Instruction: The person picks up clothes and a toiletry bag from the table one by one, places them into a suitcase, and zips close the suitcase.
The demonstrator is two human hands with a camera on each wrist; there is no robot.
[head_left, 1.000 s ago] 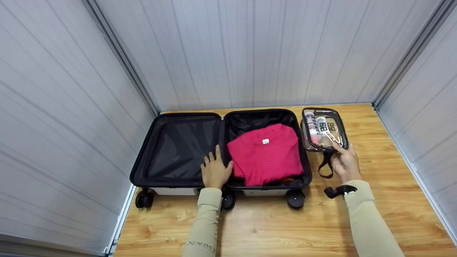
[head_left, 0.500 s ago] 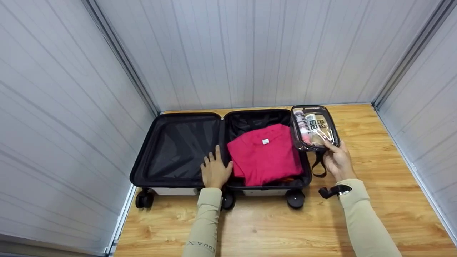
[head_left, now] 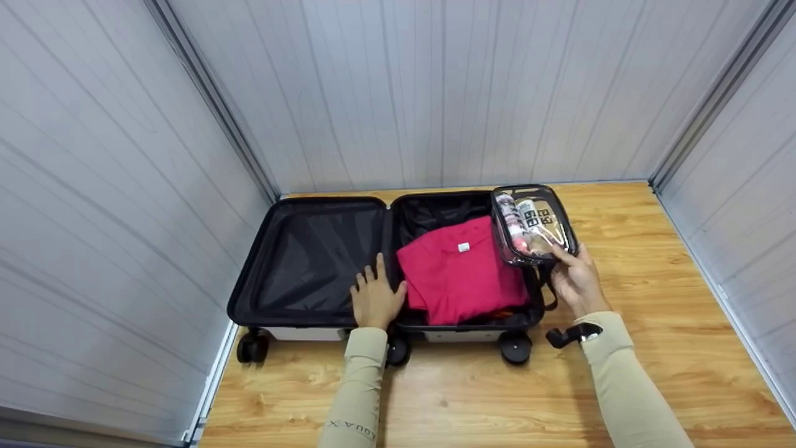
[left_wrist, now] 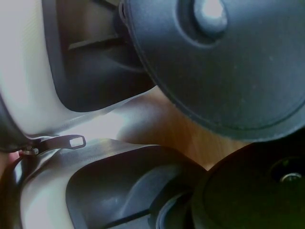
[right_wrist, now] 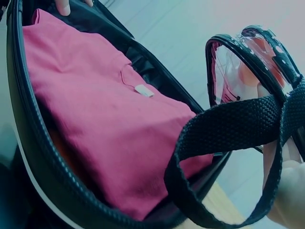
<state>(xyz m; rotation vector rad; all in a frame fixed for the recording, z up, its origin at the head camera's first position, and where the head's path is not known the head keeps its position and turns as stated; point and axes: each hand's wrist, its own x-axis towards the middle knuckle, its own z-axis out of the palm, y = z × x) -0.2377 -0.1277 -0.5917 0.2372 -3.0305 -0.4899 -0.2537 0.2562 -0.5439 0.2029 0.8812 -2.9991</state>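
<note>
An unfolded suitcase [head_left: 249, 274] lies on the floor with both halves facing up. Folded in its right half is a pink shirt [head_left: 457, 274] with a white neck label. My left hand [head_left: 377, 301] rests flat, fingers spread, on the hinge side between the halves. With thumb and fingers my right hand [head_left: 577, 281] grips the lower right corner of a clear toiletry bag [head_left: 528, 224] with black trim. Bottles show through its plastic. The bag is over the suitcase's right rim, and its black strap [right_wrist: 228, 124] hangs down in the right wrist view.
Black suitcase wheels [head_left: 515, 347] stick out at the near side. In the left wrist view a zipper pull [left_wrist: 62, 142] and large wheels [left_wrist: 238, 62] show close up. Pale panel walls [head_left: 404, 93] enclose the wooden floor [head_left: 460, 398] at the back and sides.
My right hand has carried the toiletry bag leftward, from beside the suitcase to over its right rim and the shirt's edge. My left hand has stayed in place.
</note>
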